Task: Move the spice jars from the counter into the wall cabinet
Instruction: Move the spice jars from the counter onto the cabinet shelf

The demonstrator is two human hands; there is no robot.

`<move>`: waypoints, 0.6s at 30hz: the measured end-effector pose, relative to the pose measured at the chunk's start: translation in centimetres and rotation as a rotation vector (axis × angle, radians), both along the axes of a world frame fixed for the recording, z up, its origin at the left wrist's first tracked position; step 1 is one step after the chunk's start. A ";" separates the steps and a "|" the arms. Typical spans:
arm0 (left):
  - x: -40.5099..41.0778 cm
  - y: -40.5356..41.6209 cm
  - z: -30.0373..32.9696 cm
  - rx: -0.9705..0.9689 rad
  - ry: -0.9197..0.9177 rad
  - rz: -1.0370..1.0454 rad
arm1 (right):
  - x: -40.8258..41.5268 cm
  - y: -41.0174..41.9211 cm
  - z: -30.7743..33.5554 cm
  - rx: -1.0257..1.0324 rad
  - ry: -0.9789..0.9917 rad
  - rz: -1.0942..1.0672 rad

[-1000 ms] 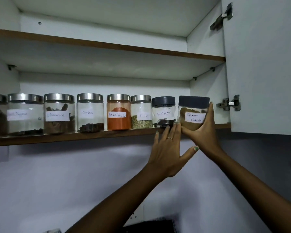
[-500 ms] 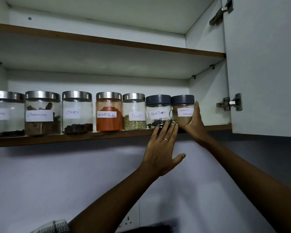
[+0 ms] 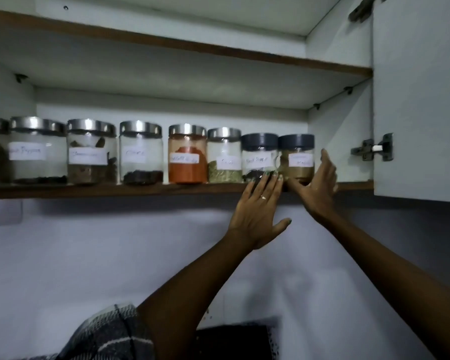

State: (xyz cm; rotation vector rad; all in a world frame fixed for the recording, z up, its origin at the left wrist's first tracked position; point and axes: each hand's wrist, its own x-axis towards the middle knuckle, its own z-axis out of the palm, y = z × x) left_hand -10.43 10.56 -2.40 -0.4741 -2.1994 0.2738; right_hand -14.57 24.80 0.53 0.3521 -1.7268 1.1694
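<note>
While both hands work at the right end of the row, the item in hand is a clear jar with a dark grey plastic lid and brown powder, standing upright on the brown-edged lower shelf of the white wall cabinet, last in line and touching the neighbouring dark-lidded clear jar of black grains. Left hand: fingers straight and together, tips against the lower front of those two jars, thumb spread wide. Right hand: flat and open, palm beside the brown-powder jar's right flank; whether it touches the glass cannot be told through the blur. Further along the shelf, leftward: steel-lidded glass jar of green flakes, steel-lidded jar of orange-red powder, and more steel-lidded labelled jars. White cabinet door open at right on its metal hinge. Handling note, as a judgement: seat the last jar by pushing low on its body, not at the lid, so it slides without tipping; keep it clear of the shelf's front edge and its label facing out, then withdraw both hands straight back without brushing the row.
</note>
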 end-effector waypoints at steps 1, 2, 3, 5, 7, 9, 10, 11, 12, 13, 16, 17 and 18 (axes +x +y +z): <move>0.8 -0.4 -0.1 0.011 0.005 -0.030 | 1.0 -0.3 -0.6 -0.007 0.074 -0.035; 1.8 -1.2 -0.7 0.034 0.007 -0.056 | 2.0 -1.2 -1.6 0.003 0.115 -0.053; 2.9 -1.9 -1.3 0.072 0.008 -0.098 | 3.0 -2.0 -2.6 0.022 0.124 -0.063; 4.8 -3.9 -3.4 0.158 0.007 -0.189 | 5.0 -3.5 -5.0 0.082 0.047 -0.036; 6.6 -6.3 -6.0 0.188 0.003 -0.216 | 7.1 -5.1 -7.6 0.139 0.075 0.016; 8.1 -9.3 -9.3 0.229 -0.038 -0.168 | 9.1 -7.3 -10.5 0.182 0.098 0.094; 8.9 -11.1 -11.3 0.267 -0.079 -0.125 | 10.1 -8.6 -12.2 0.197 0.066 0.150; 9.7 -12.7 -13.2 0.300 -0.119 -0.090 | 10.8 -9.7 -13.8 0.209 0.031 0.198; 10.6 -14.4 -15.4 0.344 -0.166 -0.051 | 11.5 -11.0 -15.6 0.227 -0.012 0.244; 11.6 -15.9 -17.4 0.394 -0.217 -0.009 | 12.1 -12.3 -17.5 0.245 -0.054 0.286; 15.0 -20.8 -23.9 0.546 -0.399 0.133 | 13.8 -16.6 -23.8 0.289 -0.200 0.420; 16.1 -22.0 -25.9 0.585 -0.447 0.168 | 14.3 -17.7 -25.9 0.307 -0.250 0.440; 17.3 -23.2 -28.0 0.630 -0.500 0.204 | 15.0 -19.0 -28.2 0.332 -0.304 0.456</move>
